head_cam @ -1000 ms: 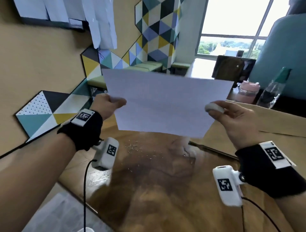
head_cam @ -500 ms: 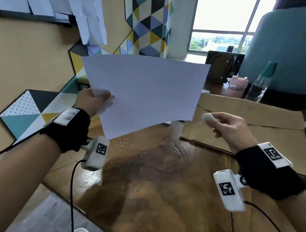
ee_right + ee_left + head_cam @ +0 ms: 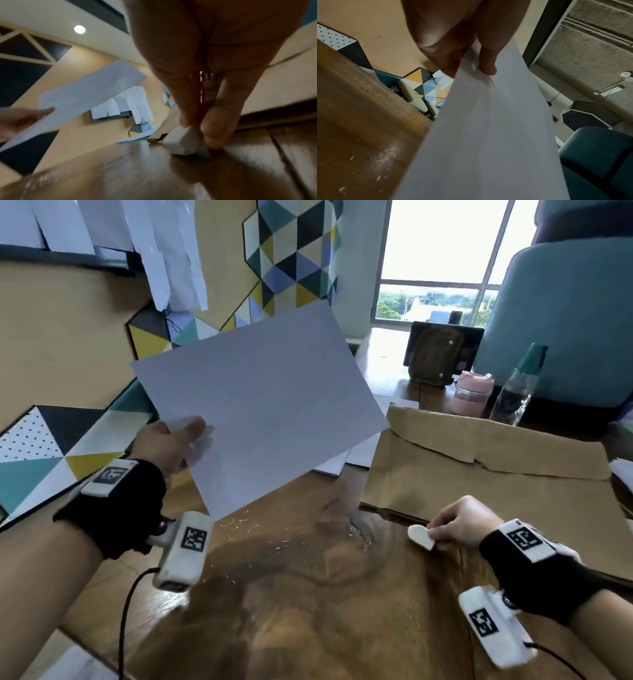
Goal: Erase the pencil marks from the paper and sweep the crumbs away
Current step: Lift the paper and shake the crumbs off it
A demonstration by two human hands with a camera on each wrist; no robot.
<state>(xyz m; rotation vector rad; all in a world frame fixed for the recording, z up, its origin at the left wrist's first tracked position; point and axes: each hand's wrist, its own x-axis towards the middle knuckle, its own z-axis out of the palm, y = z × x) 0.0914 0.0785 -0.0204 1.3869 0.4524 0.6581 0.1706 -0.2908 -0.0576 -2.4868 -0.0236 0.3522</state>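
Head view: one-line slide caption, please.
Left hand lifts white paper sheet; right hand sets white eraser on crumb-strewn wooden table.

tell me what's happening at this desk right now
A person is cleaning up after erasing a sheet. The left hand pinches the white paper by one edge and holds it tilted in the air above the wooden table. The right hand grips a white eraser down at the tabletop, beside a brown paper bag. Eraser crumbs lie scattered on the wood below the sheet, not yet swept away.
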